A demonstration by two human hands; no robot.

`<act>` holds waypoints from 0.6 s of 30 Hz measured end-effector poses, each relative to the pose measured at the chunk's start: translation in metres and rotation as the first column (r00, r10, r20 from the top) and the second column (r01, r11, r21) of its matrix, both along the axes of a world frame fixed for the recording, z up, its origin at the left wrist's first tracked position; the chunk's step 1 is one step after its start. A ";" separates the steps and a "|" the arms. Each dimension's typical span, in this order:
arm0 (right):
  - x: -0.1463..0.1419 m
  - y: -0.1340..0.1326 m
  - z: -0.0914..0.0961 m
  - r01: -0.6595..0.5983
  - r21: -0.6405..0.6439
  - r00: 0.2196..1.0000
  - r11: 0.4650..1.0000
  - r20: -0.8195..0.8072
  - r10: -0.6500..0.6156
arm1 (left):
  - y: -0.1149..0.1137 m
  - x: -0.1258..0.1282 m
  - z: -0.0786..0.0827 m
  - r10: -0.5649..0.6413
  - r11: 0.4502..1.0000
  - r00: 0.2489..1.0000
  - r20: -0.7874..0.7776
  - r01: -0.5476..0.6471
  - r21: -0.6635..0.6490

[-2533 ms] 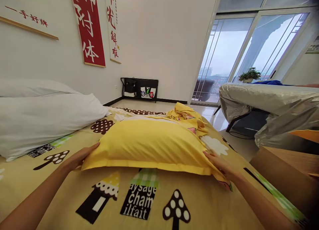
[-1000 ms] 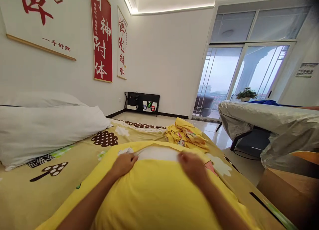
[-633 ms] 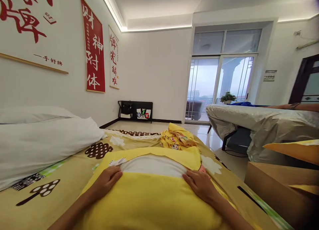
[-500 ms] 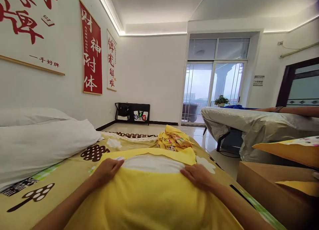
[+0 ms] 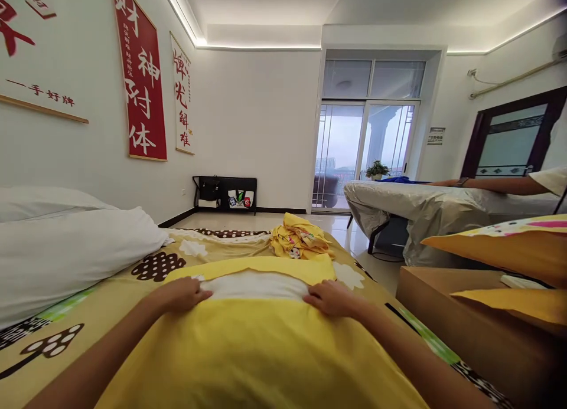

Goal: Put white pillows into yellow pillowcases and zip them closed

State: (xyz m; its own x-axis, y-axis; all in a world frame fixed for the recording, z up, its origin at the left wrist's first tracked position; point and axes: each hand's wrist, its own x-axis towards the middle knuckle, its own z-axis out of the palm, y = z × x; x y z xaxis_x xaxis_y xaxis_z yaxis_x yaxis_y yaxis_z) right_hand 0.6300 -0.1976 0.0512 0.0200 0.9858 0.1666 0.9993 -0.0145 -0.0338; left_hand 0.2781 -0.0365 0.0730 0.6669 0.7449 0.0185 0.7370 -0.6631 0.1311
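Left hand (image 5: 183, 295) and right hand (image 5: 331, 298) reach in from the lower corners, palms down, fingers curled. Each grip pinches the yellow pillowcase (image 5: 261, 344), one per side of its opening, white inner (image 5: 257, 286) showing between. Pillowcase is on the bed (image 5: 113, 303), front and centre. Readable: red scroll (image 5: 140, 81) 财神附体; white scroll (image 5: 182, 96) 牌光解难; poster (image 5: 48, 66) 一手好牌.

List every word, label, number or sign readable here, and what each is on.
"财神附体": red scroll; its smaller column is too small to read surely.
"牌光解难": narrow white scroll; its smaller characters are too small.
"一手好牌": wide white hanging; its large red character is cut off.
Wall notice: too small.
White printed item on the black rack: too small.
Bedsheet, black patches: unreadable.
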 end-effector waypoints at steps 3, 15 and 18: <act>0.012 0.008 0.016 0.082 0.090 0.997 0.993 -0.017 -0.081 | -0.022 0.039 0.032 -0.176 0.976 0.982 0.075 0.164 0.145; 0.015 0.018 0.009 0.499 0.246 0.846 0.831 0.069 -0.528 | -0.104 0.167 -0.007 -0.424 0.878 0.894 -0.146 0.445 0.177; 0.011 0.010 0.028 0.467 0.267 0.854 0.843 0.111 -0.508 | -0.096 0.190 0.009 -0.431 0.876 0.893 -0.129 0.448 0.178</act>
